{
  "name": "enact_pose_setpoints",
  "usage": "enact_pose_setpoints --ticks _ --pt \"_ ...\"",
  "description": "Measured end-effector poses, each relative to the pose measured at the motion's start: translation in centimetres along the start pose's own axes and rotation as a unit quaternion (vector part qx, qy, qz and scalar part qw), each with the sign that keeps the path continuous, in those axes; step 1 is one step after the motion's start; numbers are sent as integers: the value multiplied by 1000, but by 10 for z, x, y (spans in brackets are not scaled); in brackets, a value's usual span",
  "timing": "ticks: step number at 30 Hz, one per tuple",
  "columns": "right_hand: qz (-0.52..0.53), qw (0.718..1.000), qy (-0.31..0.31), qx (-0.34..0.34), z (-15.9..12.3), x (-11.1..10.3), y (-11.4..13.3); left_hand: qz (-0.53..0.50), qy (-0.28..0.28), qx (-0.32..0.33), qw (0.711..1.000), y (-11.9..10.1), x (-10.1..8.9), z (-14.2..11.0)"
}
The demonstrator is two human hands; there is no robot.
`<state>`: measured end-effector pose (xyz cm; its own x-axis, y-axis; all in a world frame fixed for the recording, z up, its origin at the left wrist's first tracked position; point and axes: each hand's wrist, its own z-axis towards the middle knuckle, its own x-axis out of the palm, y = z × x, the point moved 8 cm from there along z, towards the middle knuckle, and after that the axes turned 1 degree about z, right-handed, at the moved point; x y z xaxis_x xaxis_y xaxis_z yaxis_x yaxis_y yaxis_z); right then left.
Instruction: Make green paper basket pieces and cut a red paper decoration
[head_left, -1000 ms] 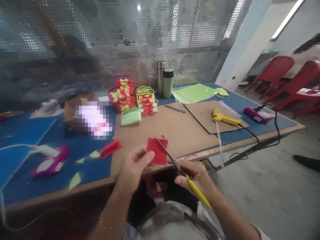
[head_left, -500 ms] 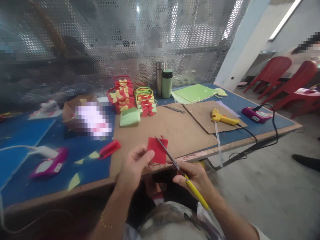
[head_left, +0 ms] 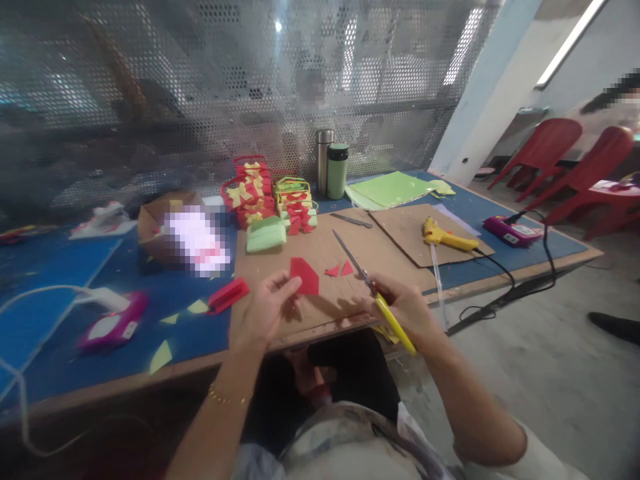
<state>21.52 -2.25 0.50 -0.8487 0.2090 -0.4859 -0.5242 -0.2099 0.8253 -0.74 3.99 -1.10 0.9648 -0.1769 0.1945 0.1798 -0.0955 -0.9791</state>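
Between the thumb and fingers of my left hand [head_left: 273,303] is a piece of red paper [head_left: 307,277] with its right corner cut off at a slant. My right hand [head_left: 400,307] grips yellow-handled scissors [head_left: 393,323], their blades together and pointing up and to the left, apart from the paper. Two small red paper triangles [head_left: 346,268] lie on the cardboard sheet [head_left: 320,243] just left of the blades. A folded red paper piece [head_left: 229,296] lies left of my left hand.
Behind stand red and yellow paper baskets [head_left: 253,193], a folded light green piece [head_left: 266,235] and two flasks [head_left: 337,172]. A yellow glue gun [head_left: 447,237] rests on cardboard at right, its cord running to a purple power box [head_left: 513,230]. Another purple box [head_left: 113,323] sits left.
The red paper has lost a corner and moved left and up with my left hand. The scissors have moved away to the right and up. Two red triangles now lie on the cardboard.
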Motion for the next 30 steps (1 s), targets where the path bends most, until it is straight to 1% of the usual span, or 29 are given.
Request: enact_pose_setpoints --ticks 2,3,5,7,9,10,12,14,17,18,19,21,22,23,24,25,30 --pt "-85 996 -6 -14 20 -3 7 14 -8 17 1000 -5 -6 6" --pt "-144 989 -4 -6 31 -2 8 21 -11 29 999 -10 -8 9" --pt "-272 962 9 34 51 3 5 48 -12 63 997 -23 -11 16" --pt "-354 932 21 72 68 8 -2 94 -10 112 989 -41 -11 24" --pt "-386 918 20 90 78 11 -7 131 -5 149 980 -58 -10 33" --pt "-393 914 15 94 80 11 -9 139 0 155 978 -63 -9 39" --pt "-410 906 11 101 82 9 -11 139 14 149 979 -69 -6 53" --pt "-421 902 5 99 81 3 -7 130 33 134 982 -67 -3 66" --pt "-423 902 -20 79 80 -5 11 108 60 107 987 -57 2 77" --pt "-414 908 -29 61 81 -5 20 100 67 98 988 -53 3 78" --pt "-386 921 -30 31 83 -2 30 92 72 92 989 -49 4 78" --pt "-272 961 2 -50 90 14 47 77 75 86 991 -45 4 75" --pt "-198 976 24 -92 93 24 55 71 73 86 991 -44 3 73" --pt "-130 982 41 -128 96 32 60 66 71 87 991 -43 2 71" --pt "-81 984 49 -154 99 39 63 64 67 87 992 -42 1 69" --pt "-57 983 46 -170 102 45 63 63 64 87 992 -41 -1 68" --pt "-59 977 -1 -207 109 60 53 51 45 74 995 -37 -8 71"
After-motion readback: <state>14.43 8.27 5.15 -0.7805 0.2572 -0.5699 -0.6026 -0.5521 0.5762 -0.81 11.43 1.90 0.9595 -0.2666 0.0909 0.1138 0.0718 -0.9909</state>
